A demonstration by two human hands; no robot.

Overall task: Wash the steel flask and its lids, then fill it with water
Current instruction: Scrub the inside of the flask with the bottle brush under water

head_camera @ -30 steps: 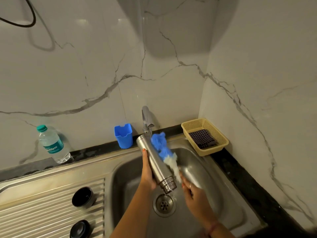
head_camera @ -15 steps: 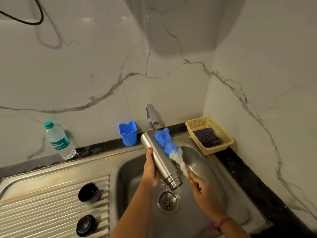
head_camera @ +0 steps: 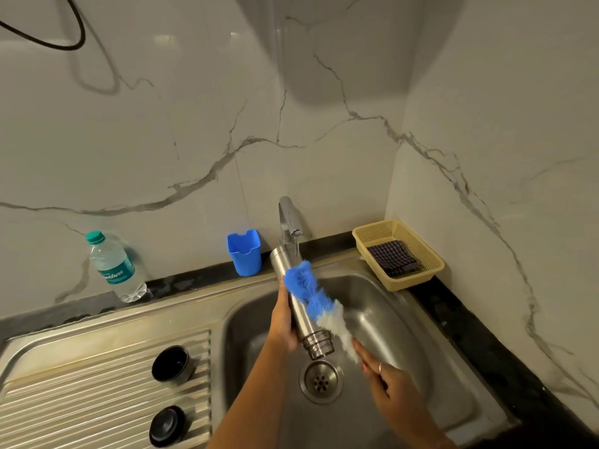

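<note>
In the head view we hold the steel flask with our left hand, the fingers curled around its lower body. The flask is tilted over the sink basin, with its threaded open mouth pointing down toward the drain and its closed base up, just under the tap. Our right hand grips the handle of a bottle brush; its blue and white bristles lie along the outside of the flask. We cannot tell if water runs from the tap.

We judge that the washing is in the middle. The outside of the flask is being scrubbed now, and the pictures do not show whether the inside is already clean. The two black lids stand on the ribbed drainboard to the left, well apart from the flask. We cannot tell if they are washed. Rinsing and filling with water are left.

For moving, the basin is open below and to the right of the flask. The tap spout is very near the base of the flask, so lifting it could knock them together. A blue plastic holder and a water bottle stand at the back edge of the bench, and a yellow basket with a checked cloth sits in the right corner, close to the basin rim.
</note>
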